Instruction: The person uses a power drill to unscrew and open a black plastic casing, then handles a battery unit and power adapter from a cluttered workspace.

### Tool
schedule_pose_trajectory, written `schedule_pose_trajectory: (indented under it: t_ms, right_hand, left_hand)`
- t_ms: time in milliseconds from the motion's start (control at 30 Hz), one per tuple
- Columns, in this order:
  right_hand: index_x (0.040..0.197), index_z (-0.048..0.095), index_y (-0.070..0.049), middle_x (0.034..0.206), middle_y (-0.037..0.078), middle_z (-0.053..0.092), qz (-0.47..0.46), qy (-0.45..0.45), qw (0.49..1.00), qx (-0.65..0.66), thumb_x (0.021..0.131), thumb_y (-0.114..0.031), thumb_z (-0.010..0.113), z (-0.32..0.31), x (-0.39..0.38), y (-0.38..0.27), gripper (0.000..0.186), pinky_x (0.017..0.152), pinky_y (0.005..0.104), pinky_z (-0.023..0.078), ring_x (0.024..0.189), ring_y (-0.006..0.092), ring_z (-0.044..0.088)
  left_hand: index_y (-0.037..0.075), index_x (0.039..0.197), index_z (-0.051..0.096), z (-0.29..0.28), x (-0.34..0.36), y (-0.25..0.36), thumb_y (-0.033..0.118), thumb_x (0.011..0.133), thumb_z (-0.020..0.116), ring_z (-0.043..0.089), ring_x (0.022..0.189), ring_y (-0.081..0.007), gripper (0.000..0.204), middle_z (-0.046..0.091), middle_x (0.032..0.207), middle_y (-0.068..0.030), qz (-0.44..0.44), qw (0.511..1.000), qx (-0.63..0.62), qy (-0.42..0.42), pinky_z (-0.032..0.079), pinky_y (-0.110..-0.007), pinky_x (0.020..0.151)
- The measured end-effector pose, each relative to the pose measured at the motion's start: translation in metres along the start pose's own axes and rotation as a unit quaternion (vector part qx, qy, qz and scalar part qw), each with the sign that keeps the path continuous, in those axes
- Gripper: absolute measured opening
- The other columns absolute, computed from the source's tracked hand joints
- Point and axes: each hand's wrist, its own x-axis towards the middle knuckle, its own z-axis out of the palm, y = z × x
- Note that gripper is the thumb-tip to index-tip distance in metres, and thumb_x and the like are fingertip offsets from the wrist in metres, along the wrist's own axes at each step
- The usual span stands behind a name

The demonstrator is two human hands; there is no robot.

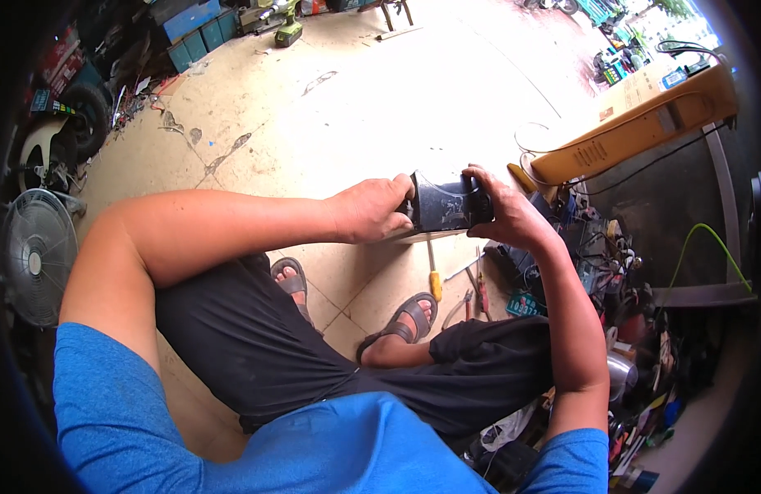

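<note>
I had both hands out in front of the seated person's body, with the black box held between them above the pale tiled floor. The left hand was closed around the box's left end, fingers bent; the right hand gripped the right end, its fingers curled over the far corner and the thumb side toward the near edge. From my station I saw scuffs and pale marks on the box's upper face, and a pale strip along its near edge that I could not identify.

Nearer than the box, a screwdriver with a yellow handle lay between the box and the right sandal, its shaft running away toward the box. Just to its right was a red-handled tool, and beyond that a green plate beside a crowded heap of dark parts.

Farther to the right I had a long yellow carton with a thin cable near it. A round fan stood at the far left side, well apart from the hands, and a green power drill sat on the far floor, near a blue bin.
</note>
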Motion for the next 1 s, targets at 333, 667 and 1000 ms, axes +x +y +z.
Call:
schedule_pose_trajectory:
  t_ms: [333,667,1000]
  right_hand:
    - [0.158,0.045,-0.015,0.156,0.018,0.055,-0.040,0.015,0.999,0.010,0.069,-0.005,0.095,0.004,0.001,0.010,0.103,0.121,0.0455,0.045,0.143,0.0380,0.055]
    - [0.157,0.044,-0.013,0.165,0.021,0.046,-0.070,0.037,0.996,-0.032,0.074,-0.008,0.090,0.008,0.000,0.007,0.096,0.122,0.0445,0.045,0.145,0.0407,0.053]
    - [0.164,0.040,-0.018,0.171,0.021,0.036,-0.051,0.024,0.998,-0.041,0.075,-0.008,0.091,0.004,0.000,0.008,0.103,0.121,0.0480,0.046,0.147,0.0441,0.050]
  left_hand:
    - [-0.003,0.126,0.055,-0.011,0.002,0.003,0.011,0.093,0.077,0.072,0.092,-0.0225,0.042,0.074,0.093,-0.0156,-0.104,0.984,-0.138,-0.047,0.057,-0.037,0.083]
    - [-0.007,0.125,0.060,-0.013,0.008,-0.012,0.014,0.097,0.078,0.074,0.090,-0.0188,0.040,0.075,0.101,-0.0132,-0.170,0.919,-0.343,-0.091,0.061,-0.034,0.082]
    - [-0.006,0.130,0.067,-0.046,0.007,-0.020,0.045,0.096,0.080,0.073,0.106,-0.0228,0.063,0.074,0.120,-0.0163,-0.285,0.922,-0.226,-0.134,0.065,-0.037,0.082]
